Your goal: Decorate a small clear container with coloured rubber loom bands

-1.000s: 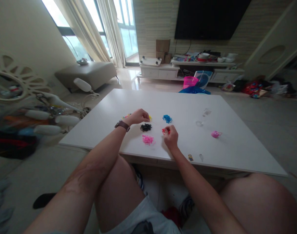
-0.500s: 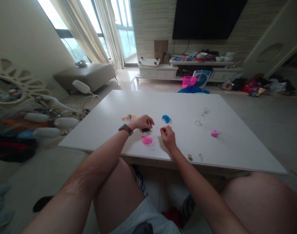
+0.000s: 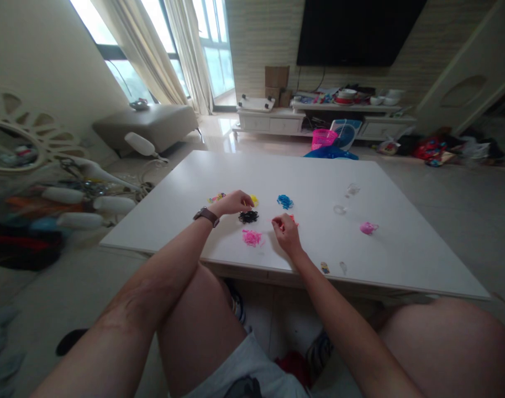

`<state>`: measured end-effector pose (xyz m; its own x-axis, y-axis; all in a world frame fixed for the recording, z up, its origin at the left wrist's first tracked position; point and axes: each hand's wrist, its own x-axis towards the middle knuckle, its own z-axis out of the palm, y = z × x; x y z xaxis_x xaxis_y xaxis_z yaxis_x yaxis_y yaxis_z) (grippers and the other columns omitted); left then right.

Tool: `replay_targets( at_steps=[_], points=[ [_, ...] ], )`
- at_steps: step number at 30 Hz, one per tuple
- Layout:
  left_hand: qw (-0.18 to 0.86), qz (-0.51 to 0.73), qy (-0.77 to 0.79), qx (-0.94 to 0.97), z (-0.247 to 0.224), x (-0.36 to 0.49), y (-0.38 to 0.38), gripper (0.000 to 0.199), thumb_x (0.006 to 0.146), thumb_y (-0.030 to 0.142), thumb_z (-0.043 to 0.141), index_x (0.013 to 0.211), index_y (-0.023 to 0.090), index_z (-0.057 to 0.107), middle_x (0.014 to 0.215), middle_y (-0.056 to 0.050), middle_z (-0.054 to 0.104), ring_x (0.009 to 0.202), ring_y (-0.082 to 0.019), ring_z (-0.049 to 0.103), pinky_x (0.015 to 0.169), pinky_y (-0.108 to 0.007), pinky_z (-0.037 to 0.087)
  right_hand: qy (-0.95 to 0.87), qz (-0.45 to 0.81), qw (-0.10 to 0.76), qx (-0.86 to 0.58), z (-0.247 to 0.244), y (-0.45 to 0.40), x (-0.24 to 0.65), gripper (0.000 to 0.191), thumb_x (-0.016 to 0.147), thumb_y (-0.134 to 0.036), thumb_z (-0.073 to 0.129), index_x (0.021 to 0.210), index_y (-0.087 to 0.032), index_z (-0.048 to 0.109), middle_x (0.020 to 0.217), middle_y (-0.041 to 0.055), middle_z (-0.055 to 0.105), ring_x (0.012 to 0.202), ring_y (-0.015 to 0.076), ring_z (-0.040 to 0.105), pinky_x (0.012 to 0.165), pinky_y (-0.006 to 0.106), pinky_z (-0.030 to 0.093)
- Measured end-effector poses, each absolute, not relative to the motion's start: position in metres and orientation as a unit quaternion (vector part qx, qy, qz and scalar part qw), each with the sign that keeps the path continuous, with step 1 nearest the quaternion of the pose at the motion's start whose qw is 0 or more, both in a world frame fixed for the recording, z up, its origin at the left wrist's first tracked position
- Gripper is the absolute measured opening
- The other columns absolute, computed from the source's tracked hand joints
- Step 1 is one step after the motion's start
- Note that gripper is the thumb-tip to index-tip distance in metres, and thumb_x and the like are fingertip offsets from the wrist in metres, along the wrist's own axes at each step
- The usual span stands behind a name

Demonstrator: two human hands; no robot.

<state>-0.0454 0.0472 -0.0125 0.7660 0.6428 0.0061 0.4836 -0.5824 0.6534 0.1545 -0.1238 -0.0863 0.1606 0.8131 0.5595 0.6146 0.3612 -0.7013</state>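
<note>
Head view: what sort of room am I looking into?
Most likely a home living room: a wall-mounted television above a low white TV cabinet, long cream curtains at tall windows, and a white table in front of the person.

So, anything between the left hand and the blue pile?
Just the yellow pile, partly hidden by the left hand; nothing else visible before the blue pile. The right hand is off that line.

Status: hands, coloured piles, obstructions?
Left hand beside black pile, partly hiding yellow pile. Right hand partly hiding red pile. Either grip's contents: too small to tell. Blue pile, pink pile unobstructed.
</note>
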Motion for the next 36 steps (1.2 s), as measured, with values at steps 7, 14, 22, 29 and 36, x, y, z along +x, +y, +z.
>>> replay_targets(
  at_steps=[7,14,22,29,36],
  points=[
    [0.364,0.178,0.417,0.813,0.002,-0.071,0.056,0.022,0.073,0.026,0.070,0.088,0.011,0.077,0.071,-0.008,0.072,0.061,-0.014,0.063,0.058,-0.023,0.046,-0.700,0.150,0.470,-0.517,-0.080,-0.130,0.155,0.010,0.087,-0.015,0.055,0.079,-0.020,0.058,0.077,0.0005,0.055,0.070,0.0153,0.053,0.066,0.028,0.041],
    [0.393,0.241,0.519,0.720,0.006,-0.094,0.057,0.018,0.068,0.021,0.071,0.081,0.011,0.076,0.063,-0.006,0.069,0.059,-0.013,0.061,0.055,-0.022,0.044,-0.768,0.195,0.379,-0.477,-0.077,-0.134,0.153,0.013,0.077,-0.009,0.059,0.074,-0.020,0.065,0.078,0.0007,0.060,0.072,0.0151,0.055,0.069,0.027,0.042],
    [0.421,0.245,0.532,0.693,0.008,-0.103,0.055,0.019,0.066,0.024,0.073,0.080,0.012,0.075,0.074,-0.008,0.073,0.062,-0.013,0.062,0.057,-0.022,0.046,-0.748,0.197,0.394,-0.496,-0.079,-0.133,0.155,0.012,0.072,-0.010,0.061,0.078,-0.019,0.067,0.071,-0.0006,0.062,0.066,0.0147,0.056,0.064,0.026,0.041],
    [0.417,0.266,0.598,0.631,0.004,-0.112,0.060,0.019,0.064,0.028,0.074,0.074,0.013,0.071,0.072,-0.008,0.072,0.064,-0.014,0.064,0.054,-0.022,0.043,-0.757,0.264,0.362,-0.476,-0.080,-0.135,0.158,0.015,0.076,-0.013,0.058,0.075,-0.019,0.072,0.063,-0.0019,0.067,0.054,0.0123,0.053,0.057,0.024,0.037],
    [0.382,0.248,0.652,0.606,-0.005,-0.123,0.066,0.020,0.060,0.027,0.075,0.073,0.013,0.068,0.070,-0.007,0.071,0.062,-0.015,0.065,0.053,-0.022,0.040,-0.730,0.227,0.405,-0.501,-0.080,-0.135,0.159,0.010,0.077,-0.020,0.062,0.078,-0.020,0.072,0.057,-0.0025,0.060,0.052,0.0134,0.051,0.057,0.026,0.039]
  ],
)
